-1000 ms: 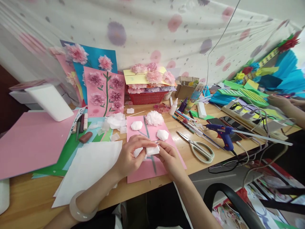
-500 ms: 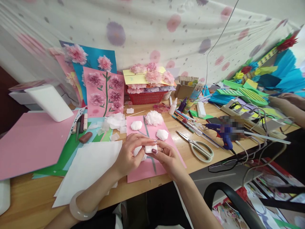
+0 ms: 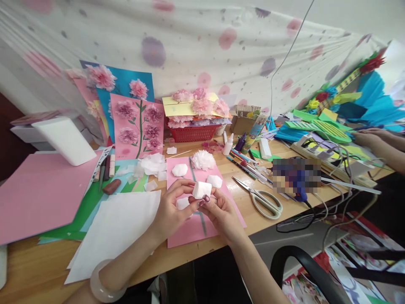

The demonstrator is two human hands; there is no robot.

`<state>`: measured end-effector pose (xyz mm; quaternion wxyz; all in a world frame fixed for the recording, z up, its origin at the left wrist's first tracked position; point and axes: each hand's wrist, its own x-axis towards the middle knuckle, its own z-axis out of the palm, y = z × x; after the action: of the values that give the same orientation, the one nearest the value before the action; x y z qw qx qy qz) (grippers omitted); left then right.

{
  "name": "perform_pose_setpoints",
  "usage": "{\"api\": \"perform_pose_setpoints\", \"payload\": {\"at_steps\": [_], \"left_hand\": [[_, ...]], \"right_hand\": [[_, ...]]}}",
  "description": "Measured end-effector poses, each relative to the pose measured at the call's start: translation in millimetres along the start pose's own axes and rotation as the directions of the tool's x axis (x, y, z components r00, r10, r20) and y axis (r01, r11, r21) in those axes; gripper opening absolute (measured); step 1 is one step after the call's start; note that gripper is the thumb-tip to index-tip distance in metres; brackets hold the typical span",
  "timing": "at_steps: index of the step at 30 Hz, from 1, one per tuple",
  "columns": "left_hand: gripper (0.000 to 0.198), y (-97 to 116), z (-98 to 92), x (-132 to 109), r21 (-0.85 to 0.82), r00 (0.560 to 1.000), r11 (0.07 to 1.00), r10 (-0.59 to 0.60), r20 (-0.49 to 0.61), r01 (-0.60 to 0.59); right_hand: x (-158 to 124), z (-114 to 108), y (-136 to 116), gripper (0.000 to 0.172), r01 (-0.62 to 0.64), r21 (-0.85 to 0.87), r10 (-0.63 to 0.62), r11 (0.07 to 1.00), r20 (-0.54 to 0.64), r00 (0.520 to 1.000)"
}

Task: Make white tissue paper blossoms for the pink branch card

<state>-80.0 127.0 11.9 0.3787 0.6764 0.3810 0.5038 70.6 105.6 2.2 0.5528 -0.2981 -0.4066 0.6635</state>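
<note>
A small folded wad of white tissue paper [image 3: 201, 190] is pinched between my left hand [image 3: 172, 207] and my right hand [image 3: 223, 213], fingertips closed on both its sides. Beneath them lies a pink card [image 3: 177, 234] with a painted green stem [image 3: 202, 223]. On the card sit a fluffy white paper flower [image 3: 203, 160] and flat white paper pieces, one at the upper left [image 3: 179, 170] and one at the right [image 3: 214, 181]. Another white piece [image 3: 183, 204] is partly hidden behind my left hand.
White sheets [image 3: 117, 228] and tissue scraps [image 3: 152, 164] lie to the left. Scissors [image 3: 264, 202] and several pens [image 3: 243, 166] lie right, near a partly blurred glue gun [image 3: 300, 192] with cables. A red basket [image 3: 193, 134] stands behind. Another person's hand [image 3: 363, 139] is far right.
The white tissue wad is lifted slightly and turned, so more of its folded side shows. My fingers have shifted to its lower edges. The view has shifted a little.
</note>
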Motion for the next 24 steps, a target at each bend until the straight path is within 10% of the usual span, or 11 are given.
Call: {"api": "perform_pose_setpoints", "payload": {"at_steps": [10, 24], "left_hand": [[0.008, 11, 2.2, 0, -0.133, 0.988, 0.989, -0.074, -0.135, 0.056], [0.02, 12, 1.4, 1, -0.24, 0.961, 0.934, -0.277, -0.012, 0.266]], "right_hand": [[2, 12, 9, 0.016, 0.108, -0.133, -0.124, 0.985, -0.121, 0.985], [0, 10, 3, 0.019, 0.136, -0.306, -0.194, 0.942, -0.168, 0.966]]}}
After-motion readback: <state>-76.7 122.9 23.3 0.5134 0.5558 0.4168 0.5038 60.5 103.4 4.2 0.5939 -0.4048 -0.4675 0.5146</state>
